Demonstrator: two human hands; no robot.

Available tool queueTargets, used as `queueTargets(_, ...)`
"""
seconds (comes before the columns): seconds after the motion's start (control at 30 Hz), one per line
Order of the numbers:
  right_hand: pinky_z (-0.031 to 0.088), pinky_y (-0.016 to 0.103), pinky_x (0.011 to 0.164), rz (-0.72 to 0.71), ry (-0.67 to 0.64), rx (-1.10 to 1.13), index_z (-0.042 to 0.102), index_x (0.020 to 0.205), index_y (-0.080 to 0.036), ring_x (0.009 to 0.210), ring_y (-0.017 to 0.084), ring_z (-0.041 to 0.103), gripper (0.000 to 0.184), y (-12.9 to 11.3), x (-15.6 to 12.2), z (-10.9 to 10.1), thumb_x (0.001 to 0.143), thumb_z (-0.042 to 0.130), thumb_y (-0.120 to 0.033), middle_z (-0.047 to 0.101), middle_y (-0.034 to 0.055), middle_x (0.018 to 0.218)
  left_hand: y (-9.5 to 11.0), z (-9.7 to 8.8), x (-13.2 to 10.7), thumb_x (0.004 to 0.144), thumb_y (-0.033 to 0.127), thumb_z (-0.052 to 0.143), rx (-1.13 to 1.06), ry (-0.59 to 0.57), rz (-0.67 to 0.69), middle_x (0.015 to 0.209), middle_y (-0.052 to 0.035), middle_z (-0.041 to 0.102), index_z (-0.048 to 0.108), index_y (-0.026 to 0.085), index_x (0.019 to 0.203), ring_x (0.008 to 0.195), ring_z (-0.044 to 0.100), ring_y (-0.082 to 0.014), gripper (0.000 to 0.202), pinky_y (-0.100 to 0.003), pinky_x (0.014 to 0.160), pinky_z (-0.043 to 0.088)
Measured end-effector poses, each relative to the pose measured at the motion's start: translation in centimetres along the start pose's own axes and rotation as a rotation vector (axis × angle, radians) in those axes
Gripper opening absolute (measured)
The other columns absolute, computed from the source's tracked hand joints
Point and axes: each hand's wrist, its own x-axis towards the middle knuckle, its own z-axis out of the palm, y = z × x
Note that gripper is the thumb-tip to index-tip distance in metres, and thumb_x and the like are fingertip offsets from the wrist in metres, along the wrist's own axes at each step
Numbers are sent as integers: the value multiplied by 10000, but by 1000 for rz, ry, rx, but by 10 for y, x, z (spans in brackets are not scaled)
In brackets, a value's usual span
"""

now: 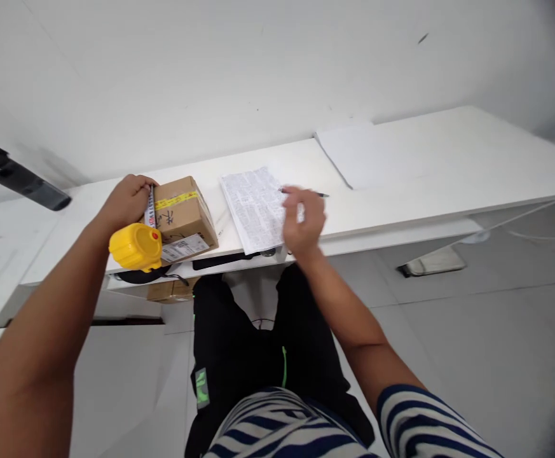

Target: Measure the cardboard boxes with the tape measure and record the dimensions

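Observation:
A small cardboard box with yellow tape and a shipping label stands on the white table at the left. My left hand is closed at its far left edge, fingers around the pulled-out blade of a tape measure. The yellow case of the tape measure hangs at the near side of the box, and the blade runs along the box's left edge. My right hand, blurred and with curled fingers, is over the right side of a printed sheet. A dark pen passes by its fingertips; whether they grip it is unclear.
White sheets lie further right on the long white table, against the wall. Below is a shelf with dark items at its left part. A black bar juts in from the left. A white power strip with a cable lies on the floor.

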Motion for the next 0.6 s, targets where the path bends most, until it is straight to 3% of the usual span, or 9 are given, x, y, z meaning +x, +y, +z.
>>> queueTargets(0.03,527,467,909,110,7,-80,631,1403,-243,1033,270,688,523,33,13,-17,1113,233,-419,719,102,1020,0,0,0,1007,216,367,7,-3,-3,1331,-138,634,688,144,1314,1258,584,-261,450,-430,1162,436)
queueTargets(0.07,528,461,867,206,-76,-194,596,1450,-217,973,276,685,511,62,25,-32,1106,269,-404,724,108,974,0,0,1,1007,223,365,13,-4,-1,1334,-138,631,688,145,1318,1256,583,-264,456,-433,1158,439)
queueTargets(0.13,511,450,807,356,-358,-454,558,1494,-142,896,296,675,513,105,44,-51,1063,415,-382,733,144,930,0,-1,0,1004,230,358,21,-1,10,1334,-145,629,689,138,1320,1255,581,-270,468,-435,1153,441)
queueTargets(0.2,489,432,787,406,-602,-630,615,1421,-104,885,300,674,474,126,52,-59,1049,443,-341,747,193,977,1,-2,0,1003,240,349,27,-4,8,1328,-145,630,689,136,1320,1254,581,-271,476,-434,1146,447)
queueTargets(0.27,473,415,781,377,-697,-691,672,1326,-114,898,293,679,432,132,51,-60,1063,391,-311,756,210,1038,3,-3,-1,1003,249,345,31,-13,-10,1327,-136,631,684,142,1326,1262,579,-268,481,-427,1145,448)
queueTargets(0.47,459,385,756,342,-617,-660,674,1355,-170,921,281,699,427,135,39,-57,1060,391,-295,785,179,1105,2,-3,1,993,236,347,42,-3,-16,1357,-126,634,680,115,1326,1293,558,-260,487,-415,1174,419)
queueTargets(0.6,433,392,725,310,-469,-573,582,1494,-128,809,247,695,514,151,31,-62,1065,441,-374,783,174,945,1,2,-3,1004,237,367,6,9,13,1343,-140,649,675,91,1338,1274,545,-240,477,-399,1184,403)
